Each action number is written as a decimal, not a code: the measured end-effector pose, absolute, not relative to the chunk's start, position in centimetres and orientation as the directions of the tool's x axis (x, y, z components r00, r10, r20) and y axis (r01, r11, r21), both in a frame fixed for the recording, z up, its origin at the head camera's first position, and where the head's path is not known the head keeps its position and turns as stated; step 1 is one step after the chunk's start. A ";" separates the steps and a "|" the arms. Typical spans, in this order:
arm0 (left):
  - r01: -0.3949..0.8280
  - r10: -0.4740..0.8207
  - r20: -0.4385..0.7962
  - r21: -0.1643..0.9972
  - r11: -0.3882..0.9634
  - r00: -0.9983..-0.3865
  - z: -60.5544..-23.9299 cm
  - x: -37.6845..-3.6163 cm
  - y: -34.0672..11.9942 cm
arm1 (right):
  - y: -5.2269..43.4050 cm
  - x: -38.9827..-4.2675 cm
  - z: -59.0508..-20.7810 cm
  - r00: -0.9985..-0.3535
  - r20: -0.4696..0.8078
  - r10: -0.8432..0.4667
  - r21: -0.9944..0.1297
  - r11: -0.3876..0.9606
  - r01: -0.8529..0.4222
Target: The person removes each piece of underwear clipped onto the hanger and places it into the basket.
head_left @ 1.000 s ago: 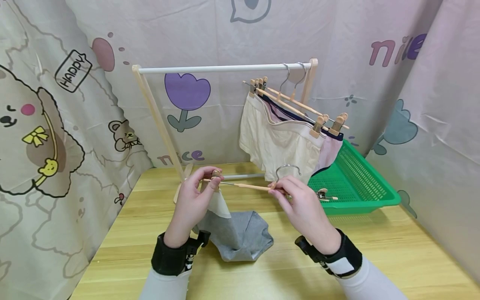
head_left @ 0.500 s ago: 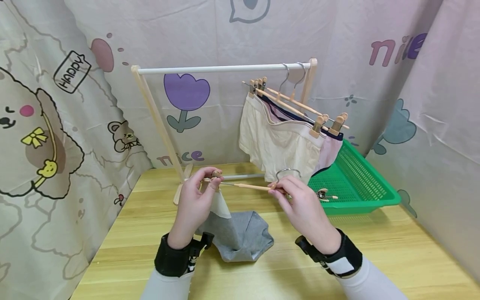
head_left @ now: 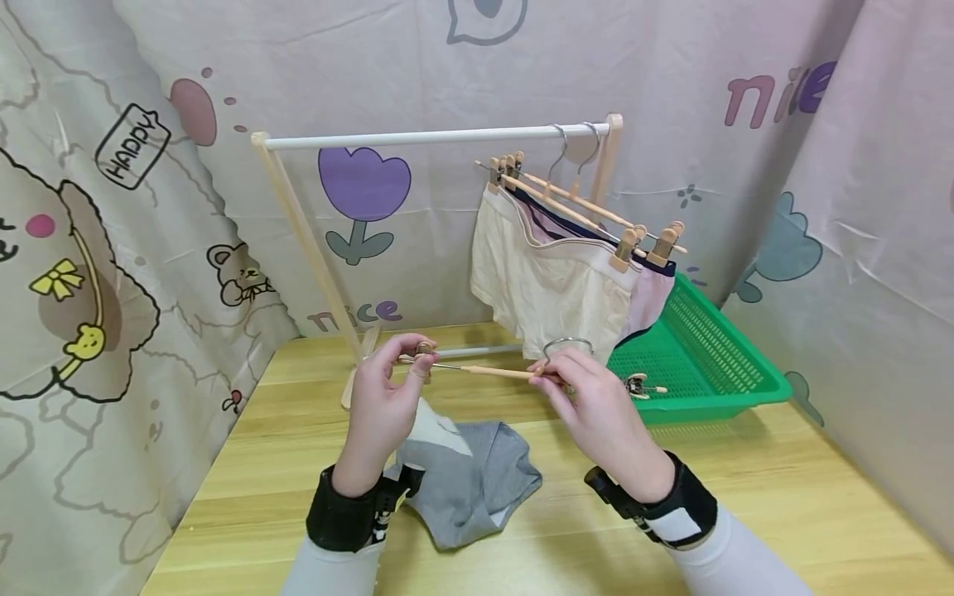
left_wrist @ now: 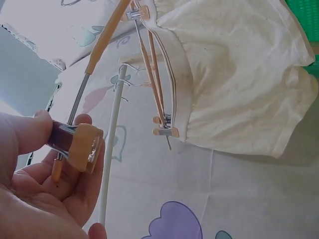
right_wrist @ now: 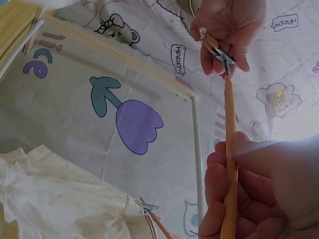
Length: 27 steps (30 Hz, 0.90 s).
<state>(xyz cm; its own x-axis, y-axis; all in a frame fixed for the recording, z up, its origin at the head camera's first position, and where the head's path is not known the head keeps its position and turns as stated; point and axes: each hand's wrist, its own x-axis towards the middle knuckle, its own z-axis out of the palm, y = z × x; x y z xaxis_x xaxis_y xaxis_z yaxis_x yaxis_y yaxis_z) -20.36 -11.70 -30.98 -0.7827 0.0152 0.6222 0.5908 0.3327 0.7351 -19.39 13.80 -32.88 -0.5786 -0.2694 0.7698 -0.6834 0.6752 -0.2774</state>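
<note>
My left hand [head_left: 382, 406] pinches the clip [left_wrist: 83, 144] at one end of a clip hanger [head_left: 495, 372]. In the left wrist view nothing shows between that clip's wooden jaws. My right hand [head_left: 607, 410] grips the hanger's wooden bar [right_wrist: 230, 124] near its middle, close to the metal hook [head_left: 568, 341]. Below the hands, grey underpants [head_left: 469, 488] with a pale waistband [head_left: 436, 429] lie crumpled on the table, apart from the hanger. The hanger's other end is hidden behind my right hand.
A small rack [head_left: 440, 137] stands behind the hands. Cream underpants [head_left: 551, 281] and a pink pair [head_left: 651, 302] hang from clip hangers at its right end. A green basket [head_left: 715, 406] sits on the wooden table [head_left: 246, 513] at right, a clip [head_left: 643, 386] showing at its near rim.
The grey underpants' waistband has come away from the left clip and dropped onto the table, the cloth shifting slightly toward me. Both hands keep hold of the hanger; the head view shifted slightly.
</note>
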 end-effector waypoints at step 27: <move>0.562 0.124 0.559 0.747 0.354 -0.820 -30.6 -20.1 -12.5 | 14.0 -19.2 -32.9 -0.590 0.764 -0.262 -0.292 0.675 -0.678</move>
<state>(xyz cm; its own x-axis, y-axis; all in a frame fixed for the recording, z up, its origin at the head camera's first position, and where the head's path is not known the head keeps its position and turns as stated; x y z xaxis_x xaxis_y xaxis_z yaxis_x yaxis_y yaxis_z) -20.14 -12.50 -30.56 -0.8201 0.1236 0.5587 0.5625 0.3539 0.7473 -19.21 13.96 -32.87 -0.5897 -0.2620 0.7639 -0.6779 0.6747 -0.2919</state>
